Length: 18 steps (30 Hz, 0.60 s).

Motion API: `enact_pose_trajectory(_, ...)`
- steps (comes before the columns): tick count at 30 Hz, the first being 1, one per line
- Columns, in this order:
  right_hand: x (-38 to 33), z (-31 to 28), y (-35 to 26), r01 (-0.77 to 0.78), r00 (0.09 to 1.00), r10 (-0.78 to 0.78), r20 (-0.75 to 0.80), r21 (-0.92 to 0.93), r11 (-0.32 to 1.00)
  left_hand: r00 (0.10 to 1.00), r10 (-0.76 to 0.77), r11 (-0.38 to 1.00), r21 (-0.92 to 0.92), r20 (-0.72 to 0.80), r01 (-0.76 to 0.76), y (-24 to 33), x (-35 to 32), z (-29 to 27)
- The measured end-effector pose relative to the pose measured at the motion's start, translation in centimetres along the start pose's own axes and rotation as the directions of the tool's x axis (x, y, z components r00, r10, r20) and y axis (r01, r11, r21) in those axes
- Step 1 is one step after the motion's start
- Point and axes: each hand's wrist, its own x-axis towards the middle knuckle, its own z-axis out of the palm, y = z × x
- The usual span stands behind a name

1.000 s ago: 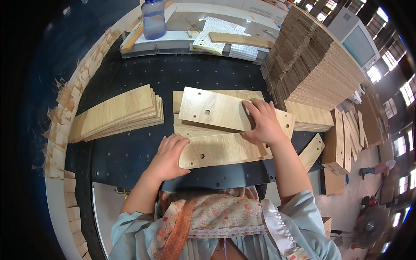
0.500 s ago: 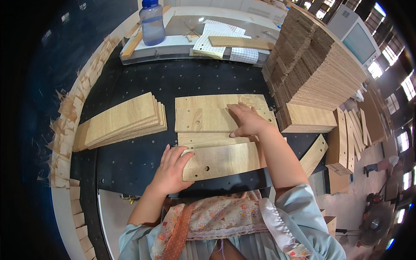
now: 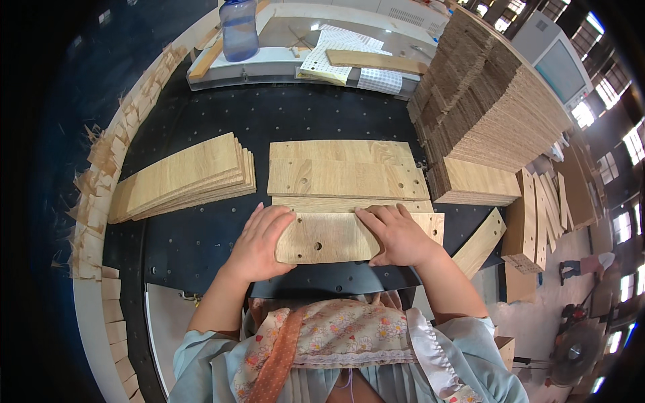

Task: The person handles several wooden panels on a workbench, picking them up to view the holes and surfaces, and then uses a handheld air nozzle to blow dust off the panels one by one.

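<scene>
Left hand: the left hand (image 3: 259,243) lies flat, fingers spread, on the left end of a drilled wooden panel (image 3: 336,236), pressing rather than gripping.
Right hand: the right hand (image 3: 398,234) rests palm-down, fingers loosely open, on the same panel's right half, closed round nothing.
Panel: it lies on the black perforated worktable (image 3: 201,228), nearest the person, partly over another board.
Beyond the panel: two wider boards (image 3: 342,168) lie flat, overlapping.
Left of the panel: a fanned stack of boards (image 3: 181,176).
Right of the panel: a tall pile of boards (image 3: 490,107).
Far beyond the panel: a blue bottle (image 3: 239,30).
</scene>
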Motion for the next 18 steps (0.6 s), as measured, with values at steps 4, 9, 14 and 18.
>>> enact_pose_trajectory(4,-0.7,-0.2,-0.7,0.034,0.982,-0.048,-0.181,-0.082,0.996,0.997,0.047,0.999,0.026,-0.059,-0.046,0.5,0.5,-1.1)
enact_pose_trajectory(9,-0.6,-1.3,-1.7,0.023,0.938,-0.065,-0.341,-0.125,0.992,0.986,0.072,0.997,0.047,-0.148,-0.066,1.0,0.9,-2.6)
enact_pose_trajectory(14,0.8,-1.3,-2.6,-0.028,0.937,-0.025,-0.349,-0.146,0.989,0.961,-0.146,0.974,-0.202,-0.234,0.099,1.1,-1.9,-3.1)
enact_pose_trajectory(18,3.6,-0.2,-1.1,-0.029,0.946,-0.008,-0.325,-0.112,0.993,0.982,-0.184,0.825,-0.549,-0.037,0.134,0.9,-6.8,-3.2)
